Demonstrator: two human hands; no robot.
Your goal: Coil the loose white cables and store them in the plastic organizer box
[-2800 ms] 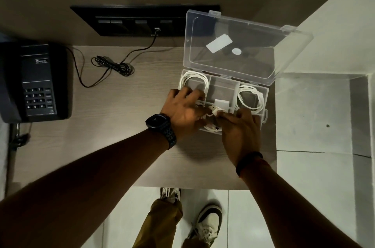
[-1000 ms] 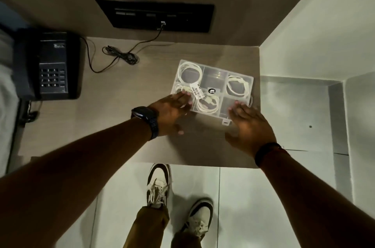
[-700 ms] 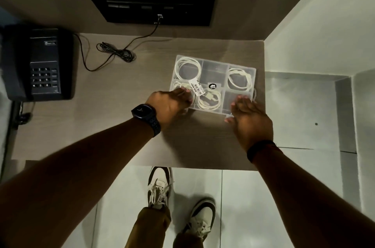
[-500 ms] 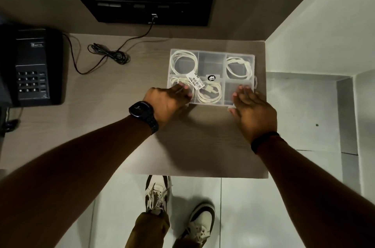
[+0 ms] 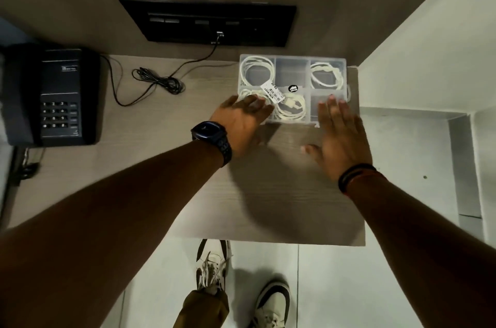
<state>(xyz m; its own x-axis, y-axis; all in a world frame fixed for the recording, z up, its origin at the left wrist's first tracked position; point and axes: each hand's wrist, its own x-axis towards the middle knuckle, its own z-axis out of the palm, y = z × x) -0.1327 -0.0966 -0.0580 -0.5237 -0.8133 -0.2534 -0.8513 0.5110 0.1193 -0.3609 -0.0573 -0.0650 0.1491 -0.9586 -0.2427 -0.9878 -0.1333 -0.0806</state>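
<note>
The clear plastic organizer box (image 5: 292, 90), lid shut over the coiled white cables (image 5: 256, 72), lies at the 1 o'clock corner of the pale wooden counter (image 5: 188, 180). To seat it well, push evenly and stop before the wall. The left hand (image 5: 241, 123) and right hand (image 5: 341, 137) are flat, fingers spread, grasping nothing, fingertips on its near edge.

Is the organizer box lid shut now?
Shut: the organizer box lid lies flat over the coiled white cables, its labels facing up. Whether the latches are clicked, cannot tell.
</note>
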